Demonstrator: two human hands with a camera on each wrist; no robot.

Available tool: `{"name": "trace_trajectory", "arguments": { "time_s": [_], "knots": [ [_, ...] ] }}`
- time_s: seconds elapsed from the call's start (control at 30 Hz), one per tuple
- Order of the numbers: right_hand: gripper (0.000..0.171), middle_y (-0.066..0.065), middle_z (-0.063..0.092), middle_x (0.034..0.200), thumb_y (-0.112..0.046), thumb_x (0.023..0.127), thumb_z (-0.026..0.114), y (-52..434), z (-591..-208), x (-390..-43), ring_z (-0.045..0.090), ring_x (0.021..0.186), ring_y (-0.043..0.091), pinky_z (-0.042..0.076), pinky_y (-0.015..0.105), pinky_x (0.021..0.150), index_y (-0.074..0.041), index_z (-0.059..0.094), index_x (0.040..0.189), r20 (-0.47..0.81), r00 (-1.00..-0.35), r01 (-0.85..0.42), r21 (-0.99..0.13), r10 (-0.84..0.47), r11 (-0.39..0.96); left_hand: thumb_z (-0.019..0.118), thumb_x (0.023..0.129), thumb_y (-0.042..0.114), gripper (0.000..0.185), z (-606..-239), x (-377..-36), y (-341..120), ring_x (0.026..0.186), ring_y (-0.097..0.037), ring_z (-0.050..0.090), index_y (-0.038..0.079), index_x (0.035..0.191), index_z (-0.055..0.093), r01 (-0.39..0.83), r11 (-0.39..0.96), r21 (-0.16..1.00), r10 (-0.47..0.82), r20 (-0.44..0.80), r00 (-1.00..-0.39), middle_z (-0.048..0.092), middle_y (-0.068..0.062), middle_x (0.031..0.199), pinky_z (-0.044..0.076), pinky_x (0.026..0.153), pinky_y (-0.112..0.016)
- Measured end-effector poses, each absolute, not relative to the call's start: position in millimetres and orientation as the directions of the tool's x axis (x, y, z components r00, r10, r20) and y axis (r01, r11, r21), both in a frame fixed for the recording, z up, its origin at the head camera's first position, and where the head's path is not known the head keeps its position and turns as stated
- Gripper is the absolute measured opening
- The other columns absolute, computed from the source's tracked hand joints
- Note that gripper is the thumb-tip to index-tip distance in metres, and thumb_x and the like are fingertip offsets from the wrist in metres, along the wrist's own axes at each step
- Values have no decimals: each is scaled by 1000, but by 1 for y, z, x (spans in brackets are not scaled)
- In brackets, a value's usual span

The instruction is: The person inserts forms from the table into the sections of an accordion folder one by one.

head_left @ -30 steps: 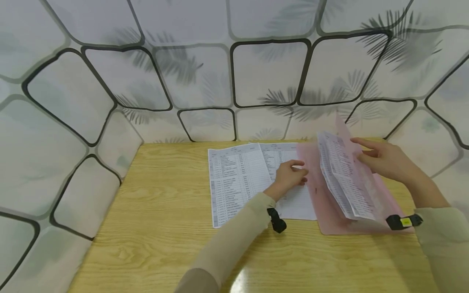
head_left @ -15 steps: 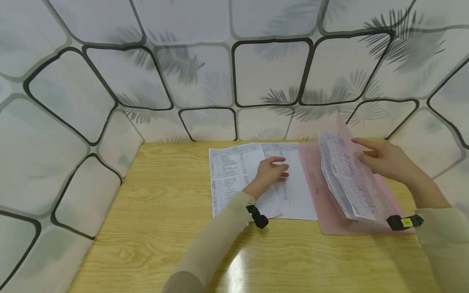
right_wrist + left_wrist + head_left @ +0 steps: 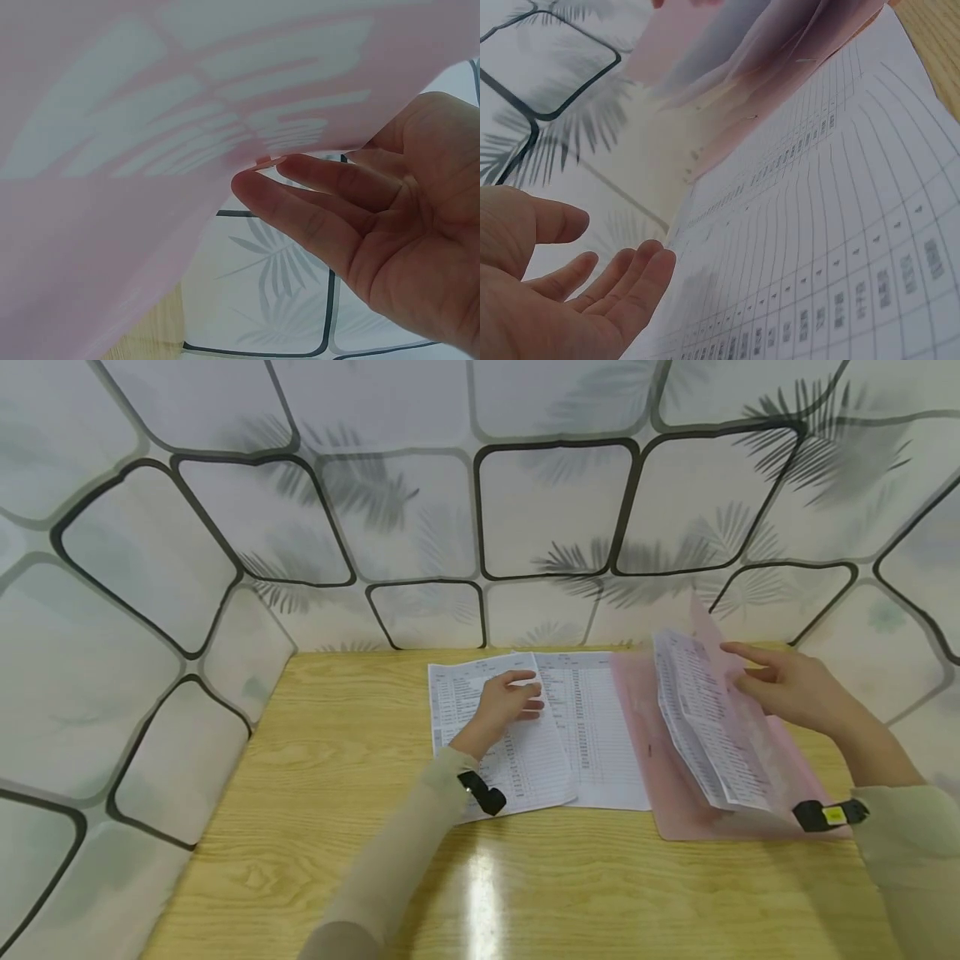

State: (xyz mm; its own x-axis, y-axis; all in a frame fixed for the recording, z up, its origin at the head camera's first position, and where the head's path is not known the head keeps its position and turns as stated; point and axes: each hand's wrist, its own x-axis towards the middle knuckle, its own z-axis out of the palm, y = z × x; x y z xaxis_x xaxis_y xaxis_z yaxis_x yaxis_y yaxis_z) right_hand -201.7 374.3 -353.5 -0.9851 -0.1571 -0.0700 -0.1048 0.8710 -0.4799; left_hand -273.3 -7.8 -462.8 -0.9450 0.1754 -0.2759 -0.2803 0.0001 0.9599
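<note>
Two overlapping printed sheets lie on the table: the left sheet point(image 3: 528, 772) partly covers the right sheet point(image 3: 611, 727). My left hand point(image 3: 498, 706) is over the left sheet, fingers loosely bent with nothing between them; the left wrist view shows its thumb and fingers apart beside the printed rows. To the right, a pink translucent folder point(image 3: 636, 693) stands partly opened. Its raised cover is pinched near the edge by my right hand point(image 3: 795, 689), thumb and finger meeting there in the right wrist view. Several printed papers point(image 3: 712, 718) lean inside the folder, tilted up with the cover.
The wooden table point(image 3: 300, 827) reaches to a patterned wall covering point(image 3: 540, 510) at the back and left. The folder's lower edge lies near the right forearm's sleeve point(image 3: 907, 835).
My left hand has moved left, from the folder's edge across the right sheet to above the left sheet. My right hand and the raised folder cover have stayed put.
</note>
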Motion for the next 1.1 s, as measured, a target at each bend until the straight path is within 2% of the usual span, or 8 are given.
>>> {"name": "trace_trajectory", "arguments": {
  "time_s": [0.13, 0.27, 0.43, 0.67, 0.87, 0.93, 1.1],
  "knots": [
    [59, 45, 46, 147, -25, 108, 55, 376, -354, -202, 71, 111, 53, 54, 19, 63, -2, 40, 160, -78, -986, -95, -475, -150, 875, 68, 102, 13, 46, -458, -275, -29, 97, -27, 79, 3, 146, 60, -277, 1, 961, 157, -274, -949, 70, -26, 133, 66, 87, -37],
    [60, 46, 46, 146, -26, 109, 54, 378, -354, -201, 71, 109, 53, 54, 20, 63, -2, 38, 161, -94, -986, -79, -469, -139, 879, 67, 102, 13, 47, -454, -274, -51, 100, -30, 78, 3, 148, 58, -280, 16, 960, 128, -280, -951, 69, -27, 134, 64, 93, -43],
    [61, 46, 49, 142, -27, 109, 54, 383, -355, -203, 73, 105, 51, 54, 23, 64, -2, 37, 162, -101, -986, -73, -469, -135, 880, 67, 102, 14, 48, -452, -273, -79, 106, -34, 77, 5, 149, 57, -282, 59, 958, 79, -286, -955, 70, -26, 133, 64, 94, -45],
    [61, 47, 48, 140, -25, 108, 53, 387, -356, -205, 75, 101, 50, 61, 36, 68, 0, 37, 161, -105, -987, -61, -464, -123, 884, 66, 103, 17, 48, -452, -273, -110, 112, -38, 75, 7, 150, 56, -301, 104, 948, 13, -304, -953, 69, -23, 135, 64, 93, -42],
    [60, 47, 49, 140, -25, 108, 53, 390, -358, -206, 74, 101, 50, 55, 25, 64, 0, 37, 161, -103, -987, -59, -465, -120, 883, 66, 103, 15, 49, -454, -274, -128, 99, -29, 77, 5, 150, 56, -311, 103, 945, -19, -310, -950, 68, -27, 133, 66, 85, -35],
    [60, 47, 49, 140, -25, 108, 53, 390, -358, -206, 74, 102, 50, 56, 25, 64, 0, 37, 160, -100, -988, -60, -462, -120, 885, 66, 103, 14, 49, -455, -274, -133, 95, -26, 76, 5, 150, 55, -315, 99, 944, -25, -314, -949, 68, -28, 132, 65, 84, -33],
    [60, 47, 48, 140, -24, 108, 54, 390, -358, -206, 74, 101, 51, 64, 42, 69, 1, 37, 160, -99, -988, -56, -466, -116, 883, 64, 104, 14, 50, -455, -276, -145, 92, -22, 75, 4, 152, 53, -335, 116, 935, -46, -332, -942, 67, -28, 134, 65, 87, -34]
  ]
}}
